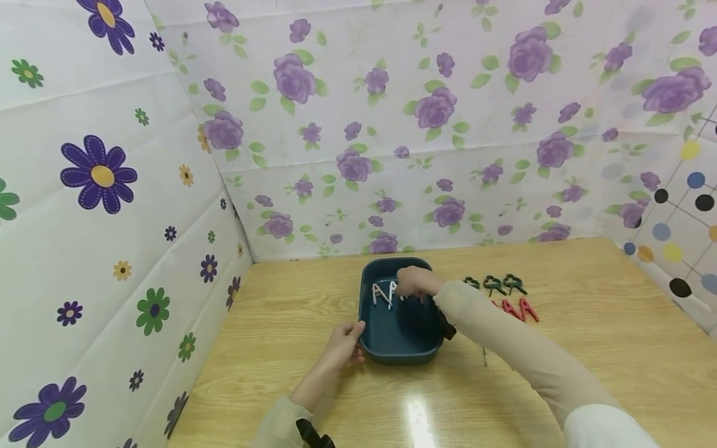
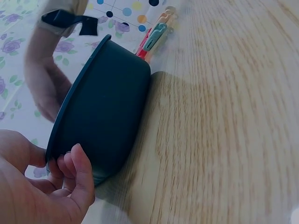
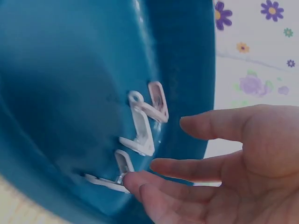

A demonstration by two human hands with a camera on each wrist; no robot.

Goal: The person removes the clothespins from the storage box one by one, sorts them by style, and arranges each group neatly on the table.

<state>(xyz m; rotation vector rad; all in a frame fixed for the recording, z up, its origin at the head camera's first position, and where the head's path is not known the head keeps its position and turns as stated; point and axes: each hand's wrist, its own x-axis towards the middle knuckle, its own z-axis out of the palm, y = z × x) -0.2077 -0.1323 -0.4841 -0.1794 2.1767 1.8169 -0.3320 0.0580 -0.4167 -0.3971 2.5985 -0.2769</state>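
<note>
A dark blue-green plastic basin [image 1: 392, 339] sits on the wooden table. My left hand [image 1: 343, 343] holds its near left rim, thumb on the rim and fingers curled beneath, as the left wrist view shows. Inside the basin, pale clothespins [image 3: 142, 130] lie in a row along one end. Over them reaches my right hand [image 3: 224, 172], its fingers spread and thumb apart. One fingertip is right at the lowest pale clothespin [image 3: 105, 182] in the right wrist view. From the head view, this hand and its forearm cover part of the row.
To the right of the basin, dark green clothespins [image 1: 494, 285] and red clothespins [image 1: 526, 309] lie in rows on the table [image 1: 588, 348], partly behind my right forearm. An orange clothespin [image 2: 167, 15] shows beyond the basin. Flowered cloth [image 1: 358, 124] hangs behind the table.
</note>
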